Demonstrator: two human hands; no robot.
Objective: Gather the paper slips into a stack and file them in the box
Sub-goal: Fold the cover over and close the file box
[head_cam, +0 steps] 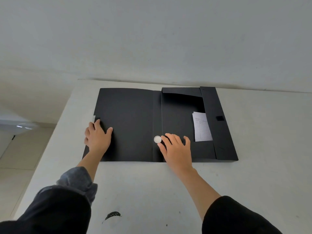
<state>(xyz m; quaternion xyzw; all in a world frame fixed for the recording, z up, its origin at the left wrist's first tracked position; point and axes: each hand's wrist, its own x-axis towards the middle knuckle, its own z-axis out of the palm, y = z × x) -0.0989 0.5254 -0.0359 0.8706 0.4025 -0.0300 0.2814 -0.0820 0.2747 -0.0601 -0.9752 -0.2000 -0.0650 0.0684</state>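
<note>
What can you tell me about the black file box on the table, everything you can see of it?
The black file box lies open and flat on the white table, matte like thin plastic or card. Its cover is spread to the left, with a spine strip carrying a white round disc. The right half is the tray, with folded flaps and a dark fastener patch. Lined paper slips lie inside it. The left hand presses on the cover's left edge; the right hand rests on the tray beside the disc.

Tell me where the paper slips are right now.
In the head view, the paper slips lie inside the open black box, against its right wall, just beyond and right of the right hand.
</note>
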